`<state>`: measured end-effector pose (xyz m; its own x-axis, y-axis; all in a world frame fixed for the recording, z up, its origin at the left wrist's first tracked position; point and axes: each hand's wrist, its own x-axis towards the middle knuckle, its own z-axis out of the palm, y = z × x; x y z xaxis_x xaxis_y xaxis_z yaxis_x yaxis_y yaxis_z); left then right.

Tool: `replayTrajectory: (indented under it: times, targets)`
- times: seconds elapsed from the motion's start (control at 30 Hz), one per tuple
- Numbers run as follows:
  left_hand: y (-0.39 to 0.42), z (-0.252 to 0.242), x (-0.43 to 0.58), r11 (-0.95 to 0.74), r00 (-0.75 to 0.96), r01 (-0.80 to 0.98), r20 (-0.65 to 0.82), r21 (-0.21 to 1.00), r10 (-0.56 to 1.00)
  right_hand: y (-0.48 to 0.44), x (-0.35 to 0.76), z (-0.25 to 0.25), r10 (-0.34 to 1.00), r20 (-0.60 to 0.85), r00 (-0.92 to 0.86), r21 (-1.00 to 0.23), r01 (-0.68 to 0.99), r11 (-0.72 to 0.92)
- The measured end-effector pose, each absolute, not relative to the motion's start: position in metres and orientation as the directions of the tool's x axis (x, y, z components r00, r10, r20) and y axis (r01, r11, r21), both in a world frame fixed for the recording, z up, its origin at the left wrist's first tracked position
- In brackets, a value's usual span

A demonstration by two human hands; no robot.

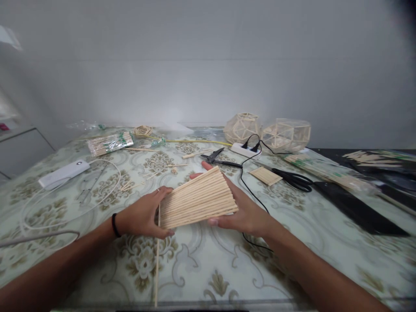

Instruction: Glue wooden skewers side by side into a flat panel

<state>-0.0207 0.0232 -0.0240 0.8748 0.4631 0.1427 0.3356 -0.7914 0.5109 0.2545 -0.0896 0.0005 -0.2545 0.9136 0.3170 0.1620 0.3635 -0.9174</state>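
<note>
A patterned table [292,260] fills the lower frame, with a black sheet [357,208] along its right side. At centre, just above the tabletop, is a fan-shaped stick panel [198,198], narrow on the left and wider on the right. The left hand [143,216] clasps the narrow end, fingers curled over it and thumb beneath. The right hand [243,212] supports the wide end from below, with its fingertips showing past the far edge and its thumb pressed on the near one. Two stick balls [242,128] stand at the upper centre. A stick bundle [110,143] lies upper left, scissors [294,178] right of centre, and pliers [216,158] just beyond the panel.
</note>
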Motion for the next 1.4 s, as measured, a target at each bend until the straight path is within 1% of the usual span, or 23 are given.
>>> replayTrajectory:
  times: [0.67, 0.9, 1.0, 1.13, 1.4]
  targets:
    - [0.022, -0.022, -0.021, -0.783, 0.869, 0.358, 0.126, 0.509, 0.479, -0.089, 0.256, -0.002, 0.909, 0.322, -0.266, -0.921, 0.136, 0.366]
    - [0.023, -0.026, -0.021, -0.798, 0.871, 0.343, 0.150, 0.496, 0.468, -0.088, 0.253, -0.005, 0.904, 0.303, -0.302, -0.927, 0.126, 0.352]
    - [0.023, -0.026, -0.021, -0.797, 0.874, 0.336, 0.148, 0.502, 0.462, -0.086, 0.251, -0.007, 0.894, 0.311, -0.322, -0.922, 0.125, 0.366]
    - [0.022, -0.024, -0.021, -0.793, 0.875, 0.338, 0.142, 0.507, 0.463, -0.086, 0.248, -0.008, 0.898, 0.291, -0.330, -0.931, 0.117, 0.345]
    - [0.021, -0.023, -0.020, -0.784, 0.870, 0.349, 0.133, 0.513, 0.474, -0.088, 0.246, -0.006, 0.901, 0.291, -0.321, -0.935, 0.104, 0.339]
